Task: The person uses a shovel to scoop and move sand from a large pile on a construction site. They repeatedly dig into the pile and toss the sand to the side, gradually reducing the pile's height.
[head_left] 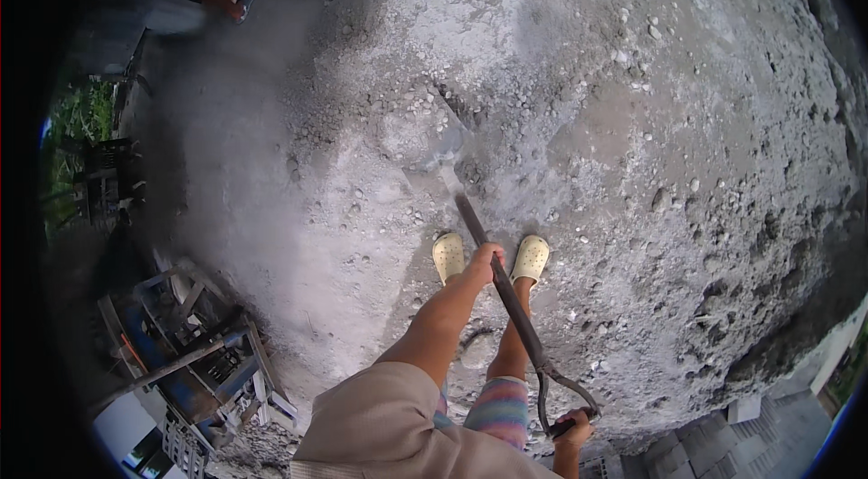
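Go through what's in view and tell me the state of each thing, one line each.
Shovel: held in both hands, blade down in the pile.
Left hand: closed around the shaft.
Right hand: closed on the end grip.
Pile of sand and gravel: loose, spread wide, partly mixed.
Clogs: on the feet, dusty.

Left hand [485, 258] extended, right hand [575, 429] low, both grips closed.

Open gravel mix [579, 117] ahead & right; metal frame [194, 357] blocks left.
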`<state>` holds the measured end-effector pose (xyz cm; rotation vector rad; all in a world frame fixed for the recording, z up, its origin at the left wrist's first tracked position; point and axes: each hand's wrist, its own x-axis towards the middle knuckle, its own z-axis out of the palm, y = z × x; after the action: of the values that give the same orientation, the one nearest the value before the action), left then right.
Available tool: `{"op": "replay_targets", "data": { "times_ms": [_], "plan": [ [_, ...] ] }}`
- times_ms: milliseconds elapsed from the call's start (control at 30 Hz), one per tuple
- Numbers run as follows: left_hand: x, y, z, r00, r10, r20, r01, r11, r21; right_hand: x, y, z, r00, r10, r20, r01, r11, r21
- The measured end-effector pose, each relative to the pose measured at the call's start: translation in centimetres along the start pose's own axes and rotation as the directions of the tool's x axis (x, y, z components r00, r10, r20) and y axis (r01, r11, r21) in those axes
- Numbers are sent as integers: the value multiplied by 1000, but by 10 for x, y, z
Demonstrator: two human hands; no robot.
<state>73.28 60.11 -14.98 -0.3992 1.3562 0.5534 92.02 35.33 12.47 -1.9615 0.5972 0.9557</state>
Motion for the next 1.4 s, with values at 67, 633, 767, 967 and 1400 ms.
{"op": "replay_targets", "data": {
  "times_ms": [67,633,767,967,1400],
  "plan": [
    [-16,30,-21,989,97,-109,-93,995,40,0,22,3,996,21,85,-20,1000,-4],
    [-69,86,28,984,177,11,-177,976,128,-57,-61,32,961,13,275,-37,996,82],
    [-88,-123,70,971,-201,131,195,979,53,-37,-96,-128,966,-257,-18,251,954,-164],
    [-117,-268,88,817,-570,80,575,816,-61,-99,-183,-171,915,-295,-276,156,888,-432],
    [44,115,-95,941,256,-221,-232,964,130,42,33,117,837,422,349,-415,905,-97]
  ]
}}
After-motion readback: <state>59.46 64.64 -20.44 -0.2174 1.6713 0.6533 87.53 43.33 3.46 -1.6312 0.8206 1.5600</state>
